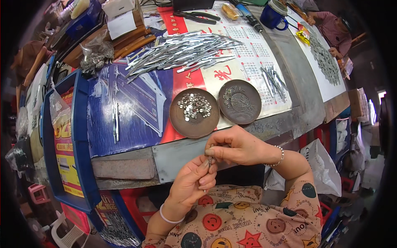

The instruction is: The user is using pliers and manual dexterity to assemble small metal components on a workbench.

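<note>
My left hand (191, 182) and my right hand (233, 145) meet just below the table's front edge, both pinching a thin metal strip (209, 160) held upright between the fingertips. Just above them on the table sit two brown round dishes: the left dish (175, 120) holds several small shiny metal pieces (194, 106), the right dish (252, 113) holds thin dark wire bits. A big pile of long metal strips (182, 51) lies further back.
A smaller bunch of strips (273, 78) lies at the right on a calendar sheet (244, 49). Two strips (116, 120) lie on the blue poster. Pliers (196, 16), a blue mug (273, 15), a blue crate (80, 136) at left. Another person (333, 31) works at the far right.
</note>
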`<state>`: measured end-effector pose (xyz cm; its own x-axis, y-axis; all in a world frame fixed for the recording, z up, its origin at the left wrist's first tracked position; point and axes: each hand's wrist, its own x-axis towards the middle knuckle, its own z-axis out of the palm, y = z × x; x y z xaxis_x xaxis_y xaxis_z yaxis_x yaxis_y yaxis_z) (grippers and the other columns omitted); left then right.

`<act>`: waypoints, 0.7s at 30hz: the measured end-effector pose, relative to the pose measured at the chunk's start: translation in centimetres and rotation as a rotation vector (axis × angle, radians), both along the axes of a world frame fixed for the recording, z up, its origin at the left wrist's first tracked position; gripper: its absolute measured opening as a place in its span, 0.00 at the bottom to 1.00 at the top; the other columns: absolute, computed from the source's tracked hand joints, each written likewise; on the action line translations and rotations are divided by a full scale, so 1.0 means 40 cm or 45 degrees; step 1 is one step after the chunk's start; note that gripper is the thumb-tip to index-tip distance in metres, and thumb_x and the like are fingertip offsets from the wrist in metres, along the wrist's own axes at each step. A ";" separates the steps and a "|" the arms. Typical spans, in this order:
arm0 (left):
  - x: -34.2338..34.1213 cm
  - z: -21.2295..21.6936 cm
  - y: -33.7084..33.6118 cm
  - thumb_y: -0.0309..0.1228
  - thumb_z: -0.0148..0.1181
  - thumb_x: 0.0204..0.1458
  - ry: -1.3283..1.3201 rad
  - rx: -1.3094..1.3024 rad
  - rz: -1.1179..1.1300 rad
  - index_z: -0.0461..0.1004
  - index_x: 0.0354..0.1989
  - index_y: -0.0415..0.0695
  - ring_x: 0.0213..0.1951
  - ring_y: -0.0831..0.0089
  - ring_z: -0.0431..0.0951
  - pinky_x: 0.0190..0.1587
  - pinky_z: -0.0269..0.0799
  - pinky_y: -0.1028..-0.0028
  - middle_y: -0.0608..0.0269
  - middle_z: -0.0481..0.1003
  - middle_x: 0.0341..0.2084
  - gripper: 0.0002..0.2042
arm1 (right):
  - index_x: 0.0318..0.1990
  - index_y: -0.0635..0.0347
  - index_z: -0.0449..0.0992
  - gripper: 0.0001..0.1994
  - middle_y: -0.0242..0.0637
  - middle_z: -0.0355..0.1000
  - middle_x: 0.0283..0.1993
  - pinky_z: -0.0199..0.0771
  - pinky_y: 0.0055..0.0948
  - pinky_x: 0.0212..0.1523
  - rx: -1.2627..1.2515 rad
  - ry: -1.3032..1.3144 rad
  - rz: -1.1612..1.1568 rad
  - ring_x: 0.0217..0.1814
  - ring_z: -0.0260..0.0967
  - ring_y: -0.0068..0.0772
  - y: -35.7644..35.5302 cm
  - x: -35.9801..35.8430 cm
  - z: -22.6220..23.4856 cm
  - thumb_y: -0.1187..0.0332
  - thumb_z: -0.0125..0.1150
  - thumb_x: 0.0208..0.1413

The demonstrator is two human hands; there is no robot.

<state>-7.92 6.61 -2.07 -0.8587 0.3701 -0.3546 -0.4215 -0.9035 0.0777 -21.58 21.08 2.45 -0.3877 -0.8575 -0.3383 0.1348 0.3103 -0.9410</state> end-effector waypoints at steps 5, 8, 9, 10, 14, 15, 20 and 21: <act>0.000 0.001 0.004 0.30 0.49 0.60 -0.018 -0.007 0.006 0.66 0.41 0.39 0.21 0.86 0.60 0.23 0.55 0.85 0.64 0.70 0.32 0.07 | 0.36 0.65 0.73 0.09 0.27 0.68 0.23 0.63 0.15 0.21 0.030 -0.004 -0.017 0.21 0.62 0.12 0.001 0.002 -0.006 0.67 0.54 0.61; -0.004 0.007 0.005 0.30 0.49 0.60 -0.026 0.008 0.008 0.66 0.42 0.40 0.21 0.86 0.59 0.23 0.55 0.85 0.64 0.69 0.32 0.07 | 0.38 0.65 0.73 0.10 0.27 0.69 0.25 0.63 0.15 0.23 0.034 -0.078 -0.029 0.23 0.62 0.12 0.007 0.004 -0.012 0.66 0.53 0.61; -0.004 0.010 0.004 0.30 0.49 0.60 -0.031 0.013 0.010 0.66 0.42 0.40 0.21 0.86 0.59 0.23 0.55 0.85 0.64 0.68 0.31 0.07 | 0.39 0.66 0.73 0.09 0.29 0.70 0.27 0.65 0.16 0.24 0.023 -0.080 -0.040 0.24 0.64 0.14 0.008 0.003 -0.013 0.67 0.55 0.60; -0.004 0.012 0.004 0.30 0.49 0.60 -0.034 0.012 0.009 0.66 0.42 0.40 0.21 0.86 0.59 0.23 0.55 0.85 0.64 0.68 0.31 0.07 | 0.39 0.66 0.74 0.09 0.31 0.71 0.28 0.66 0.17 0.26 0.013 -0.081 -0.051 0.25 0.65 0.16 0.010 0.002 -0.012 0.68 0.56 0.58; -0.001 0.019 -0.006 0.29 0.49 0.60 0.032 0.052 0.047 0.67 0.42 0.41 0.21 0.85 0.59 0.23 0.54 0.85 0.64 0.67 0.30 0.06 | 0.40 0.67 0.74 0.09 0.37 0.72 0.30 0.70 0.24 0.32 -0.072 0.776 -0.286 0.30 0.70 0.25 0.045 -0.060 0.009 0.73 0.57 0.53; -0.002 0.022 -0.007 0.28 0.50 0.60 0.031 0.073 0.045 0.67 0.42 0.41 0.22 0.84 0.59 0.23 0.54 0.85 0.63 0.67 0.30 0.06 | 0.40 0.67 0.74 0.09 0.37 0.72 0.29 0.69 0.23 0.32 -0.100 1.109 -0.446 0.30 0.69 0.23 0.060 -0.096 -0.004 0.72 0.57 0.54; -0.007 0.022 -0.001 0.28 0.50 0.59 0.041 0.040 0.020 0.67 0.41 0.41 0.22 0.83 0.59 0.22 0.54 0.84 0.63 0.66 0.30 0.06 | 0.35 0.67 0.74 0.07 0.40 0.73 0.29 0.69 0.25 0.31 0.387 1.349 -0.531 0.29 0.70 0.25 0.132 -0.340 -0.068 0.71 0.59 0.51; -0.006 0.021 0.002 0.28 0.51 0.59 0.031 0.035 0.022 0.67 0.41 0.40 0.22 0.83 0.59 0.22 0.54 0.84 0.63 0.66 0.30 0.06 | 0.35 0.67 0.74 0.08 0.41 0.73 0.30 0.70 0.26 0.31 0.441 1.319 -0.482 0.30 0.71 0.27 0.133 -0.378 -0.094 0.71 0.60 0.51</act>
<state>-8.15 6.70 -1.22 -0.8735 0.3641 -0.3232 -0.4038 -0.9127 0.0631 -36.70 26.41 -1.31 -0.8291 -0.5505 0.0976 -0.5123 0.6782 -0.5270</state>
